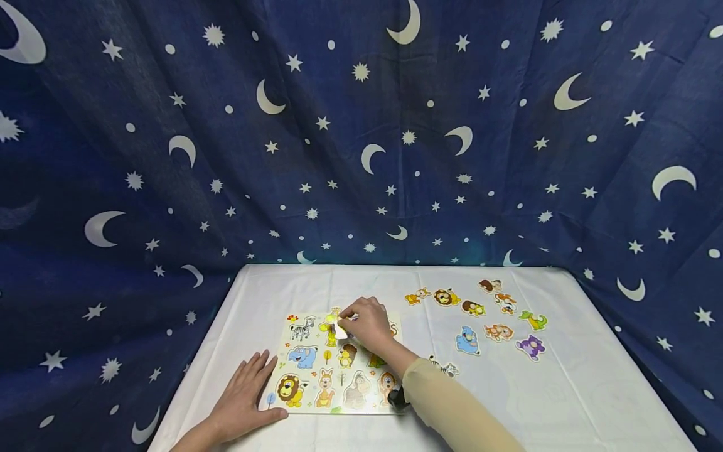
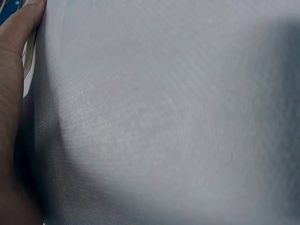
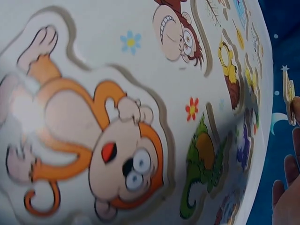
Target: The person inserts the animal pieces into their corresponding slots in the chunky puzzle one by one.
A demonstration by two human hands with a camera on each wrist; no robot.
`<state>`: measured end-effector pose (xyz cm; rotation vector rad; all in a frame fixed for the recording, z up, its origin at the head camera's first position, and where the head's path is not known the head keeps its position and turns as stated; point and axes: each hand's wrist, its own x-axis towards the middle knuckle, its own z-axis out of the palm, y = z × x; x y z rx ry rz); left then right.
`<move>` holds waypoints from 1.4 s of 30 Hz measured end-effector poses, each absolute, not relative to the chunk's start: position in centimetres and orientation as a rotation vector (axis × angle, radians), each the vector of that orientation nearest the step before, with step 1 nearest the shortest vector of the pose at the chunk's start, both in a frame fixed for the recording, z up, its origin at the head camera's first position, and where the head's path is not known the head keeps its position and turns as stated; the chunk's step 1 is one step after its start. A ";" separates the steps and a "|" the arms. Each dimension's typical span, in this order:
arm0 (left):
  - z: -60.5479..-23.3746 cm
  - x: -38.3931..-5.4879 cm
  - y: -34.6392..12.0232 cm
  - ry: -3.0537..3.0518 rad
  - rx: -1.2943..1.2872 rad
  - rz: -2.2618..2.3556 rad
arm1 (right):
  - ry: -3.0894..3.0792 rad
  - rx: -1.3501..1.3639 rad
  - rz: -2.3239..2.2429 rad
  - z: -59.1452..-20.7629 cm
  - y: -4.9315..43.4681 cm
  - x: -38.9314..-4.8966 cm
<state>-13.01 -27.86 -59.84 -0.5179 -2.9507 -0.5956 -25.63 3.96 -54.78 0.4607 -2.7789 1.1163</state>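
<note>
A wooden animal puzzle board (image 1: 310,409) lies on the table with shallow picture recesses, among them a zebra, elephant, lion and kangaroo. My left hand (image 1: 241,390) rests flat beside its left edge, fingers extended and thumb at the near left corner. Over the upper middle of the board, by the giraffe picture (image 1: 331,338), my right hand (image 1: 369,321) pinches a small puzzle piece (image 1: 341,330) between thumb and fingers. The right wrist view shows that piece (image 3: 289,96) almost edge-on; its picture cannot be read clearly. Orange monkey (image 3: 126,159) and crocodile (image 3: 201,159) recesses appear nearer that camera.
Loose animal pieces are scattered right of the board, including a lion (image 1: 447,297), an elephant (image 1: 467,341), a crocodile (image 1: 533,321) and a purple hippo (image 1: 531,347). A zebra piece (image 1: 448,369) lies partly behind the right forearm. A star-patterned dark cloth (image 1: 361,188) hangs behind the white table.
</note>
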 end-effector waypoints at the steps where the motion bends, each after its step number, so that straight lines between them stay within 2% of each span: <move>1: -59.8 -13.0 -27.9 -2.942 -0.523 -0.591 | -2.782 0.456 1.110 -54.9 3.8 -25.6; 42: -59.9 -13.2 -28.0 -2.991 -0.505 -0.601 | -2.837 0.317 0.938 -57.2 1.1 -25.6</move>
